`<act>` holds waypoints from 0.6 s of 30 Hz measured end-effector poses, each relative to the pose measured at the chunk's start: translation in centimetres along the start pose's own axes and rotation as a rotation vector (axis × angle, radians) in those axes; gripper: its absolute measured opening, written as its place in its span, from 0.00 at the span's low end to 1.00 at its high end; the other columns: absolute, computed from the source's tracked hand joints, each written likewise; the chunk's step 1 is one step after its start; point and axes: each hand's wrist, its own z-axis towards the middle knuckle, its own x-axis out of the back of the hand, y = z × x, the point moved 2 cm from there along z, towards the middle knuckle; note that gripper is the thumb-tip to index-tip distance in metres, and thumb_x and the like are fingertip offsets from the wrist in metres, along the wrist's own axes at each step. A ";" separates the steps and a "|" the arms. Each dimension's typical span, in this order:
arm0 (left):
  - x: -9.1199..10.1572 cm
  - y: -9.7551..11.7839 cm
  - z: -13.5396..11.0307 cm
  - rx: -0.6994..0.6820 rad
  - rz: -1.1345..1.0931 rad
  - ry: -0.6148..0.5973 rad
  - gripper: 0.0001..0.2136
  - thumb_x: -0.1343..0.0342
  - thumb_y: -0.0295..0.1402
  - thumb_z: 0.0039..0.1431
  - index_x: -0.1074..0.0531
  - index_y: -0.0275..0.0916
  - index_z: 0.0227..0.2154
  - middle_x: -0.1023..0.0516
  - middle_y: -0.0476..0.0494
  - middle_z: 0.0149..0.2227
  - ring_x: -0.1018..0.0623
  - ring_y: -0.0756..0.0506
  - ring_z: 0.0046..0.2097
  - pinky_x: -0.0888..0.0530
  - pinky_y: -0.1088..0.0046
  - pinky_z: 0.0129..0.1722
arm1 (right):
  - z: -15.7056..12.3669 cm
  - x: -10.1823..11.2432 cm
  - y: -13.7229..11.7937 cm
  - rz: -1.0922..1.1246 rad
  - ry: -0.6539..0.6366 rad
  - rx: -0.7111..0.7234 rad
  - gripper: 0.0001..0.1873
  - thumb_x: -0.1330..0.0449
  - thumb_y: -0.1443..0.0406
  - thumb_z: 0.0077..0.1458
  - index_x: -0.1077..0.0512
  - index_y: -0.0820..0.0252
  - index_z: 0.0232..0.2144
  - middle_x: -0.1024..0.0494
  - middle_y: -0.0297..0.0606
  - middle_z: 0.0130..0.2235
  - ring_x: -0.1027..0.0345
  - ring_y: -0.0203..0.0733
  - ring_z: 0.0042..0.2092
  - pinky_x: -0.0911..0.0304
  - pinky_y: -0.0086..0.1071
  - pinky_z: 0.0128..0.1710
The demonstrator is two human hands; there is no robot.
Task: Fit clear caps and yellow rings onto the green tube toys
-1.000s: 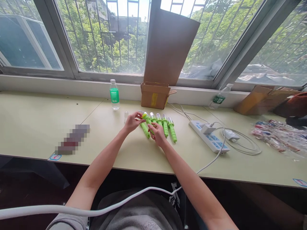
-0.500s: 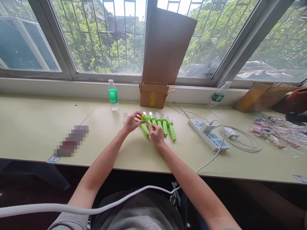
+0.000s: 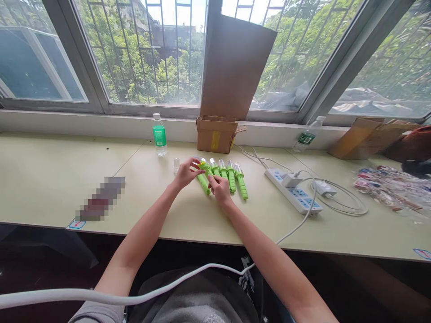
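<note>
My left hand (image 3: 186, 174) is closed at the top end of a green stick (image 3: 204, 166), with thumb and forefinger around its yellowish tip. The fingers of my right hand (image 3: 221, 190) pinch the lower part of the same stick, which they partly cover. Beneath and to the left lies another green stick (image 3: 203, 184) with a ribbed handle. Several like it, with clear caps, lie in a row to the right, the outermost green stick (image 3: 241, 183) being fully visible. A loose clear cap (image 3: 176, 166) stands just left of my left hand.
A water bottle (image 3: 160, 135) and a small cardboard box (image 3: 216, 137) stand at the back. On the right are a white power strip (image 3: 296, 194) with cables, another bottle (image 3: 305, 135) and plastic-wrapped items (image 3: 387, 184). A white cable (image 3: 161, 287) crosses before my body.
My right fingers have shifted slightly on the held stick. My left hand stays at its top end, and the other things lie as before.
</note>
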 end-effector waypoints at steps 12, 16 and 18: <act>0.1 0.1 0.0 0.034 -0.007 0.000 0.18 0.33 0.43 0.46 0.31 0.39 0.35 0.24 0.45 0.37 0.21 0.47 0.38 0.25 0.72 0.31 | 0.0 -0.3 -0.2 0.305 -0.064 -0.149 0.21 0.37 0.49 0.48 0.32 0.62 0.21 0.34 0.33 0.18 0.52 0.27 0.15 0.60 0.26 0.14; 0.2 0.0 0.1 0.028 -0.011 -0.014 0.19 0.33 0.43 0.45 0.32 0.39 0.36 0.24 0.45 0.37 0.21 0.46 0.38 0.25 0.73 0.31 | 0.0 -0.3 -0.2 0.367 -0.078 -0.200 0.20 0.36 0.50 0.47 0.29 0.62 0.25 0.33 0.34 0.18 0.52 0.27 0.15 0.62 0.26 0.13; 0.3 0.0 0.1 0.027 0.002 -0.017 0.18 0.34 0.43 0.46 0.32 0.38 0.34 0.24 0.44 0.38 0.21 0.46 0.38 0.26 0.73 0.31 | 0.0 -0.3 -0.1 0.368 -0.087 -0.216 0.19 0.36 0.50 0.47 0.28 0.62 0.26 0.33 0.34 0.18 0.52 0.27 0.15 0.62 0.26 0.13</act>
